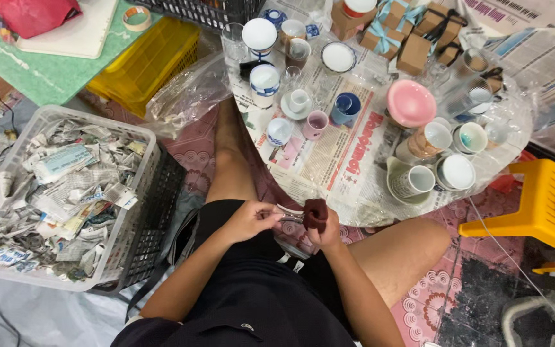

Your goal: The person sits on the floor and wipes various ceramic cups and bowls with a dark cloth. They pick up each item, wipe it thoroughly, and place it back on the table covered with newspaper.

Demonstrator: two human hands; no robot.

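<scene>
Nearest, over the seated person's lap, the right hand is wrapped around a small dark brown cup, its grip closed on the cup's body. The left hand pinches narrow on a thin pale strip — paper or tape, too small to tell — that runs to the cup's side. The cup looks glazed ceramic: light, stiff, smooth and easy to chip, so it is probably best held round the body with the whole palm, not by the rim. To the left stands a white basket full of crumpled newspaper. Farther off, a low round table under newspaper carries many cups — a pink bowl and a blue cup among them. Beyond, small brown gift boxes with blue ribbon and a yellow crate.
</scene>
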